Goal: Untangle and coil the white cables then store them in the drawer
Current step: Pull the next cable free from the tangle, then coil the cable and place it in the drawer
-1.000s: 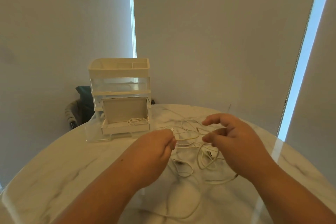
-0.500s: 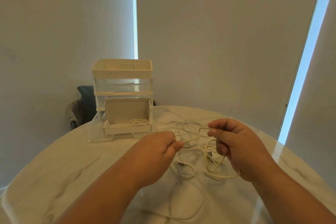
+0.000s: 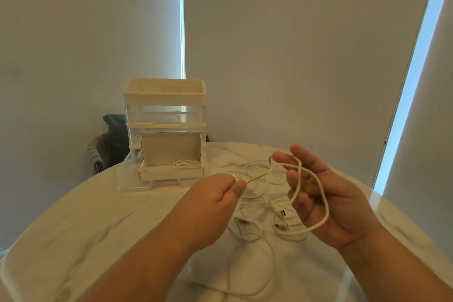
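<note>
A white cable (image 3: 324, 200) loops around my right hand (image 3: 326, 201), which is turned palm up with fingers spread and loosely bent above the table. My left hand (image 3: 215, 200) pinches the same cable near its end (image 3: 255, 178) between thumb and fingers. More tangled white cables (image 3: 255, 225) lie on the marble table under and between my hands. The bottom drawer (image 3: 171, 173) of a clear organiser is pulled out, and a coiled white cable (image 3: 186, 164) lies in it.
The clear and cream drawer organiser (image 3: 164, 108) stands at the far left of the round marble table (image 3: 98, 223). A dark chair (image 3: 107, 144) sits behind it. Blinds cover the wall beyond, with bright window strips.
My right hand has turned palm up and opened out, and a cable loop now hangs round it. My left hand keeps its pinch and has barely moved.
</note>
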`<state>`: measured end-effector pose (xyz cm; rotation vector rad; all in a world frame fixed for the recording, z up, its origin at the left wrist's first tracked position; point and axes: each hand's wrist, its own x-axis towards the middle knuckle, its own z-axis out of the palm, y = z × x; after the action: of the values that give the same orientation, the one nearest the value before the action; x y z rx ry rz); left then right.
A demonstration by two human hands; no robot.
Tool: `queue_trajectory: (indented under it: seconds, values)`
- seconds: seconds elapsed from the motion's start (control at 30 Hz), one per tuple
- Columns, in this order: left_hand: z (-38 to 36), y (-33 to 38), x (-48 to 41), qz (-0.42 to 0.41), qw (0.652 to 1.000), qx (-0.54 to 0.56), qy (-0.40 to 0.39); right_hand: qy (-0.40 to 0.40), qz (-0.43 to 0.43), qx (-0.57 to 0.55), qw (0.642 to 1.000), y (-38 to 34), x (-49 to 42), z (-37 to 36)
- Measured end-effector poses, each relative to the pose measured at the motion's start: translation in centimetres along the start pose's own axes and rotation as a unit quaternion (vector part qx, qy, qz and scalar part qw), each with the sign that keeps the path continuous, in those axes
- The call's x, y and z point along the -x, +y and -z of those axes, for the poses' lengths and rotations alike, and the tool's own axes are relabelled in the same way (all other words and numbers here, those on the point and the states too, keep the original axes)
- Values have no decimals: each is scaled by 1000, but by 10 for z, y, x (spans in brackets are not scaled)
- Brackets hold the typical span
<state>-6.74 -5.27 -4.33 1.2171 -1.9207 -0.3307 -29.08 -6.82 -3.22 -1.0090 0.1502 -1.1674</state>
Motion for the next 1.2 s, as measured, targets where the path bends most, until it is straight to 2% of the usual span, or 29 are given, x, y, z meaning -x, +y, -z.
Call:
queue_trajectory:
  seconds: [0.17, 0.3, 0.43, 0.5, 0.67, 0.8, 0.9, 1.0, 1.07, 1.1, 1.13, 1.2]
  values:
    - [-2, 4, 2, -8, 999, -5, -39, 62, 34, 145, 987, 8, 1, -7]
    - [-4, 5, 4, -4, 998, -9, -65, 161, 81, 296, 938, 11, -3, -9]
    - [-5, 6, 6, 5, 993, -2, -117, 263, 111, 349, 893, 11, -6, -5]
    - [-6, 9, 7, 5, 990, -14, -142, 281, 113, 351, 886, 9, -6, -6]
    - [-8, 17, 9, 13, 984, -48, -172, 310, 98, 238, 915, 9, -6, -15]
    - [-12, 14, 10, 31, 985, -36, -165, 265, 65, 114, 955, 9, -6, -24]
    - [-15, 14, 11, 40, 991, -19, -125, 220, 49, 97, 969, 8, -5, -26]
    - [-16, 17, 10, 21, 997, -19, -74, 202, 50, 149, 967, 7, -3, -24]
    - [-16, 18, 8, 15, 999, -18, -43, 227, 48, 240, 943, 6, -4, -21]
    - [-16, 18, 7, 18, 999, -14, -27, 245, 36, 311, 918, 5, -7, -17]
    - [-15, 17, 6, 22, 1000, -9, -12, 257, 2, 385, 886, 4, -9, -13]
    - [-13, 13, 4, 32, 999, 0, 12, 261, -129, 488, 823, 1, -11, -7]
